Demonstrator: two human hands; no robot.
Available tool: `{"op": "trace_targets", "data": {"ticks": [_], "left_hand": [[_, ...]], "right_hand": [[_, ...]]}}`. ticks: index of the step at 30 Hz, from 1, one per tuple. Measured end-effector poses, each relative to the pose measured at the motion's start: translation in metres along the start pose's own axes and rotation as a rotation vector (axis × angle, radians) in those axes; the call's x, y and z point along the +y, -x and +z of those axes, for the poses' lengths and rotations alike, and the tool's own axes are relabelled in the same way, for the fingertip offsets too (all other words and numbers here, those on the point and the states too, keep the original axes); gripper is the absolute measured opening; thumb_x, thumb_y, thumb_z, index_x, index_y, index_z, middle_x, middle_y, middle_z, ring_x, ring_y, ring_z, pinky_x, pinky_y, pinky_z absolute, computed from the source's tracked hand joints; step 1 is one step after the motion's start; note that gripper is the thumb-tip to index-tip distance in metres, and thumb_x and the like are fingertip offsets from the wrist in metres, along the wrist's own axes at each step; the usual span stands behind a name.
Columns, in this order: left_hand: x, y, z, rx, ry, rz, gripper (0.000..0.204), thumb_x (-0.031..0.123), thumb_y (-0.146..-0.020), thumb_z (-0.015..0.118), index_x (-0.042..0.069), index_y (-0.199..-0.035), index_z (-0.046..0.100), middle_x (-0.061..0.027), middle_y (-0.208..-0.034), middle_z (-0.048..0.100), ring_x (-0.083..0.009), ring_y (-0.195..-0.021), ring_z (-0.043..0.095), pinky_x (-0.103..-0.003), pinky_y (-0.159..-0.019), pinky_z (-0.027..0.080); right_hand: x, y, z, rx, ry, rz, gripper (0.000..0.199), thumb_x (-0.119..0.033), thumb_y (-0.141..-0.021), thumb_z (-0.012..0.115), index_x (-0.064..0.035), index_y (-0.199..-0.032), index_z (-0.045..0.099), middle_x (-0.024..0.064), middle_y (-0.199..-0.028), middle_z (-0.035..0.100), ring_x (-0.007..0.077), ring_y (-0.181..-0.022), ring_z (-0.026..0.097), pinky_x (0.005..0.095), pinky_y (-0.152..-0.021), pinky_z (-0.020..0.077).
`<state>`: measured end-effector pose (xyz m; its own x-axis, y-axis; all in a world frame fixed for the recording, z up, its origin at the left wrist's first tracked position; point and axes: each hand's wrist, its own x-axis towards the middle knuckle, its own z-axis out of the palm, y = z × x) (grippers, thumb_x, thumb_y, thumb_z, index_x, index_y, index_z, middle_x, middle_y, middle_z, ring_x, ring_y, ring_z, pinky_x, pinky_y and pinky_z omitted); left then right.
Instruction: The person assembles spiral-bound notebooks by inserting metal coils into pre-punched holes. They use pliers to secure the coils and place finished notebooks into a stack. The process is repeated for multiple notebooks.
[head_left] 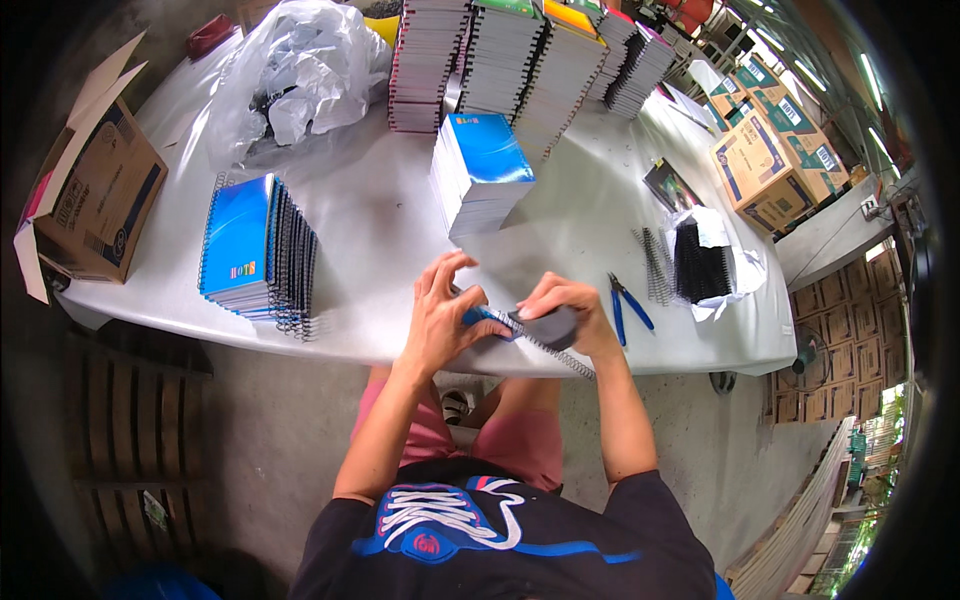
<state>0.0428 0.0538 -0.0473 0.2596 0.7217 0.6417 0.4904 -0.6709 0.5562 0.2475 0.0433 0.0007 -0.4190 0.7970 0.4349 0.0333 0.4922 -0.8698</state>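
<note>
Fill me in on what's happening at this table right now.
A person seated at the white table holds a blue notebook at its near edge with both hands: the left hand grips the cover side, the right hand presses near the black spiral wire sticking out along its edge. Blue-handled pliers lie just right of the hands, beside a bag of black coils. A stack of bound blue notebooks sits to the left, an unbound stack ahead.

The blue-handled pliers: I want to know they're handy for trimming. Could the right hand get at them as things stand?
Probably yes. The pliers lie on bare table just beside the right hand, nothing between, but that hand grips the notebook and must let go first.
</note>
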Motion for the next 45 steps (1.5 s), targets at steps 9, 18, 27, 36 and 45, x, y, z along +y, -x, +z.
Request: {"op": "trace_targets", "data": {"ticks": [9,18,27,36,45], "left_hand": [[-0.008,0.001,-0.001,-0.069,0.156,-0.114,0.052,0.037,-0.043,0.088,0.006,-0.070,0.057,-0.0132,-0.128,0.036,-0.0329,-0.112,0.037,-0.042,-0.083,0.043],[-0.015,0.002,0.011,0.034,0.372,-0.118,0.070,0.033,-0.041,0.091,0.009,-0.085,0.043,-0.0078,-0.091,0.045,-0.0318,-0.111,0.034,-0.043,-0.078,0.039],[-0.028,0.007,0.021,0.060,0.494,-0.222,0.091,0.035,-0.036,0.094,0.008,-0.098,0.033,-0.0099,-0.101,0.035,-0.0229,-0.104,0.037,-0.035,-0.084,0.039],[-0.038,0.014,0.027,-0.019,0.476,-0.240,0.100,0.033,-0.035,0.094,0.007,-0.102,0.024,-0.0097,-0.112,0.029,-0.0139,-0.087,0.040,-0.029,-0.081,0.041],[-0.027,0.016,0.014,0.077,0.925,-0.484,0.031,0.007,-0.084,0.065,0.007,-0.100,0.039,-0.0038,-0.097,0.044,-0.0101,-0.089,0.044,-0.023,-0.080,0.038]], "right_hand": [[0.008,-0.014,0.013,-0.026,0.471,0.034,0.030,0.010,-0.053,0.062,-0.0058,-0.079,0.066,0.0084,-0.073,0.054,0.0245,-0.072,0.053,0.0314,-0.065,0.0437],[0.025,-0.013,0.001,0.066,0.793,0.184,0.023,0.008,-0.056,0.068,-0.0039,-0.076,0.064,0.0067,-0.070,0.054,0.0198,-0.072,0.053,0.0300,-0.063,0.0410],[-0.001,-0.034,0.021,0.047,0.060,0.126,0.019,0.007,-0.058,0.062,-0.0024,-0.074,0.062,0.0114,-0.071,0.055,0.0276,-0.069,0.055,0.0348,-0.061,0.0439],[0.005,-0.042,0.040,-0.006,0.453,0.130,0.018,0.003,-0.060,0.059,-0.0038,-0.077,0.061,0.0122,-0.073,0.056,0.0312,-0.075,0.055,0.0391,-0.067,0.0437],[0.005,0.023,-0.047,0.386,1.127,0.804,0.063,-0.033,-0.074,0.069,-0.0177,-0.131,0.046,0.0121,-0.132,0.046,0.0332,-0.124,0.040,0.0501,-0.097,0.0349]]}}
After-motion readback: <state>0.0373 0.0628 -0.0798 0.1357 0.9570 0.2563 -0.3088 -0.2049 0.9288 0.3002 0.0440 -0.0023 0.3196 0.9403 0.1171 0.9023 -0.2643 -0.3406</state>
